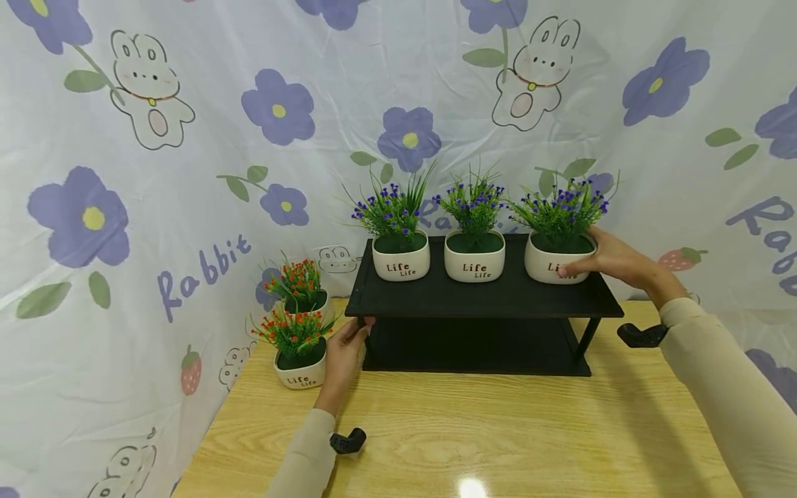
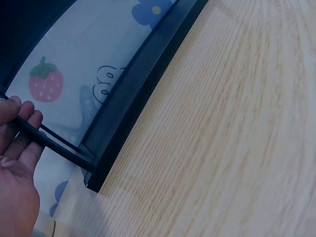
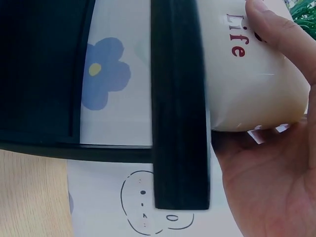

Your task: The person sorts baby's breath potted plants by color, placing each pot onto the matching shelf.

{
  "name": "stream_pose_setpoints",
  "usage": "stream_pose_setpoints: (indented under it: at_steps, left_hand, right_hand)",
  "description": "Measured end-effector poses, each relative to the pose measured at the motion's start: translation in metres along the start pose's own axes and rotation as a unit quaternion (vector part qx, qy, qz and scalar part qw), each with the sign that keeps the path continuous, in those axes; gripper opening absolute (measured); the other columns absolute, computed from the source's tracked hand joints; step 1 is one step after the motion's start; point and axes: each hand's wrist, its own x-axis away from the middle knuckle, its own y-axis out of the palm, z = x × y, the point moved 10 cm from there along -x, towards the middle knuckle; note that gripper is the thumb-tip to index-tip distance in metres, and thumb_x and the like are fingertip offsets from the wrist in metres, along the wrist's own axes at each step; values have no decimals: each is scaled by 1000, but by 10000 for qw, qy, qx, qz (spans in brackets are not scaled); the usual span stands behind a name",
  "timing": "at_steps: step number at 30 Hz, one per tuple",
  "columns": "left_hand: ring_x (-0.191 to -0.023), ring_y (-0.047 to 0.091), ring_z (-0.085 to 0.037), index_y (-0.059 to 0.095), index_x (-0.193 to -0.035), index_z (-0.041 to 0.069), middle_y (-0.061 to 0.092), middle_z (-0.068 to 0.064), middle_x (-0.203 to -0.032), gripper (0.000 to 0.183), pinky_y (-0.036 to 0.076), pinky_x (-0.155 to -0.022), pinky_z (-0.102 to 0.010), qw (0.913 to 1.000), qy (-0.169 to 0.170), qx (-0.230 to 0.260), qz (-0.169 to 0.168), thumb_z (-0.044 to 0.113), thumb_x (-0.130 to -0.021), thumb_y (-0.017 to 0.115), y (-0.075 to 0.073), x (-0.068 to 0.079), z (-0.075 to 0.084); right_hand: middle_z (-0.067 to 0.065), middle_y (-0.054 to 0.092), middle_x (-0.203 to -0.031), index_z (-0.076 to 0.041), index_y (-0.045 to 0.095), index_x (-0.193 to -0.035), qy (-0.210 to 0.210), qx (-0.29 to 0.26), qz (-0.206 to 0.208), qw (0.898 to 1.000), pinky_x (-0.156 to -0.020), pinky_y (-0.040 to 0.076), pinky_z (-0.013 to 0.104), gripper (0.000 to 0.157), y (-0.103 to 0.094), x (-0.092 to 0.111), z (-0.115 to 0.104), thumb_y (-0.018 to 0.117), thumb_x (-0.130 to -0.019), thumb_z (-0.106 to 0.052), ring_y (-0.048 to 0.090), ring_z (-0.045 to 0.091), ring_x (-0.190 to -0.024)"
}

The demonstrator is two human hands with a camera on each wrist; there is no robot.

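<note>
My right hand [image 1: 623,261] grips the rightmost white pot [image 1: 539,266] of purple flowers, thumb across its "Life" lettering, at the right end of the black two-tier shelf [image 1: 486,301]. In the right wrist view that pot [image 3: 247,94] sits against the upper board [image 3: 180,108], my fingers behind it. Two more pots of purple flowers, one in the middle [image 1: 474,259] and one at the left [image 1: 401,259], stand on the same board. With thumb and curled fingers, my left hand [image 1: 342,356] holds the shelf's thin left post [image 2: 59,148].
Left of the shelf, two white pots with orange-red flowers stand on the wooden table [image 1: 448,422], a front one [image 1: 301,373] close beside my left hand and one behind [image 1: 320,304]. A printed cloth [image 1: 349,62] with rabbits and flowers hangs behind.
</note>
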Motion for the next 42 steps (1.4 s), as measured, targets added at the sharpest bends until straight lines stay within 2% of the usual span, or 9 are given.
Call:
stream_pose_setpoints:
  at_steps: [11,19,24,27,32,34,37,40,42]
  left_hand:
    - [-133,67,-30,72,-139,13,71,-19,-139,33,56,-111,-32,10000,46,-4,-30,18,-107,67,1,1,3]
    - [-133,67,-30,70,-143,13,71,-15,-141,36,55,-114,-39,10000,-38,-18,-1,19,-107,68,0,2,1]
    - [-133,67,-32,69,-144,11,70,-17,-141,38,53,-116,-46,9999,-108,38,51,17,-106,68,0,2,2]
    - [-133,67,-34,69,-143,10,70,-18,-141,38,52,-117,-48,9999,-128,57,81,15,-106,69,0,2,2]
    - [-132,67,-33,69,-143,10,70,-17,-141,38,54,-115,-43,9999,-95,83,72,14,-106,68,1,2,-1]
    - [-132,68,-32,70,-143,11,70,-17,-141,37,55,-114,-38,9999,-54,66,77,14,-106,68,1,2,-1]
    - [-132,68,-32,70,-142,11,70,-18,-141,36,56,-113,-37,9999,-14,44,92,16,-106,69,0,2,-1]
    - [-132,68,-32,70,-141,11,70,-19,-141,36,55,-114,-42,10000,-16,72,65,18,-106,69,-1,2,-1]
    - [-132,67,-31,70,-142,12,69,-18,-142,37,53,-116,-43,9999,-62,87,51,19,-106,70,-1,2,-1]
  right_hand:
    - [34,-18,-173,1,-21,-166,37,-140,-78,9999,-121,14,85,126,1,-2,3,79,-95,-28,-4,61,-159]
    - [31,-20,-173,-2,-23,-166,-7,-257,-130,9996,-121,14,84,129,3,0,1,81,-95,-29,-8,60,-159]
    - [28,-22,-175,-7,-23,-167,-223,-454,-200,9985,-120,14,86,125,1,4,-5,78,-97,-27,-7,60,-159]
    - [30,-14,-175,-9,-20,-169,-382,-400,-134,9984,-120,16,85,116,-4,10,-9,72,-101,-29,-1,62,-159]
    - [33,10,-175,-8,-5,-172,-539,-134,330,9979,-120,22,82,94,-22,27,-8,59,-108,-35,16,58,-158]
    - [27,24,-174,-10,8,-173,-715,-89,553,9959,-120,33,71,82,-29,35,-9,57,-111,-33,30,46,-158]
    - [10,45,-166,-12,29,-169,-1154,-199,868,9893,-113,48,39,64,-38,48,-11,55,-113,-23,50,18,-147]
    - [-10,59,-150,-14,45,-162,-1527,-293,1178,9808,-95,48,12,51,-46,63,-9,55,-113,-17,59,-4,-128]
    - [-18,63,-142,-12,50,-158,-1627,-392,1332,9769,-94,48,8,46,-49,73,-6,55,-112,-14,62,-6,-124]
